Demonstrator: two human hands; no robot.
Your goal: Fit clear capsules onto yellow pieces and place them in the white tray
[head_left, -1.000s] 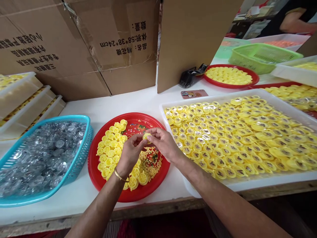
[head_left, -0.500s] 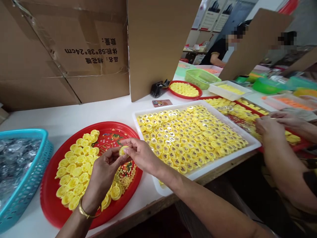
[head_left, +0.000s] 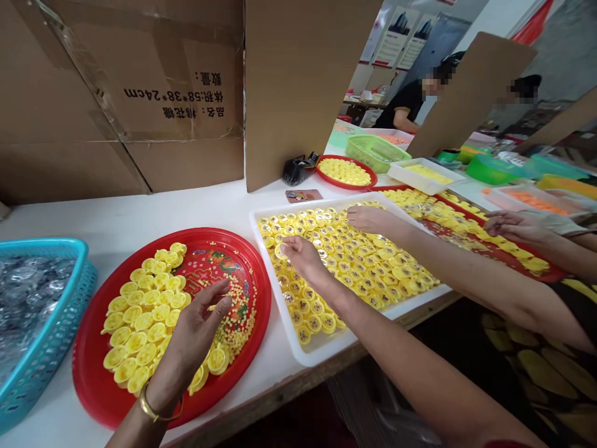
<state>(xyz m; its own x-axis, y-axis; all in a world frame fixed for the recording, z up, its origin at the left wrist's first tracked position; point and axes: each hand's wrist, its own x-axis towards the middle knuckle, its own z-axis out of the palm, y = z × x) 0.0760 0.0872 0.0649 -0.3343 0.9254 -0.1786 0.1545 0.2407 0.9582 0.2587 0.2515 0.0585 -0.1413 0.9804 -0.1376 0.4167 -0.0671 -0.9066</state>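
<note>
My left hand (head_left: 198,326), with a gold bracelet at the wrist, hovers over the round red tray (head_left: 93,373). Its fingers are loosely curved and apart, with nothing visible in them. Small yellow plastic cups (head_left: 144,322) lie in rows on that tray, beside loose pale yellow pellets (head_left: 240,311). Between the fingertips of my right hand (head_left: 305,258) is a small yellow cup (head_left: 281,251), at the left side of the white tray (head_left: 305,356). Many yellow cups with dark pictures in them (head_left: 314,323) cover this tray.
A co-worker's hand (head_left: 370,219) reaches over the white tray from the right. A blue basket (head_left: 81,267) of clear plastic pieces stands left. Behind are cardboard panels (head_left: 289,93), a black tape dispenser (head_left: 298,169), a card (head_left: 303,196) and a smaller red tray (head_left: 373,180).
My right hand has moved right from beside my left hand to the white tray, taking the yellow cup along. My left hand has let go of it. The co-worker's hand has come over the white tray.
</note>
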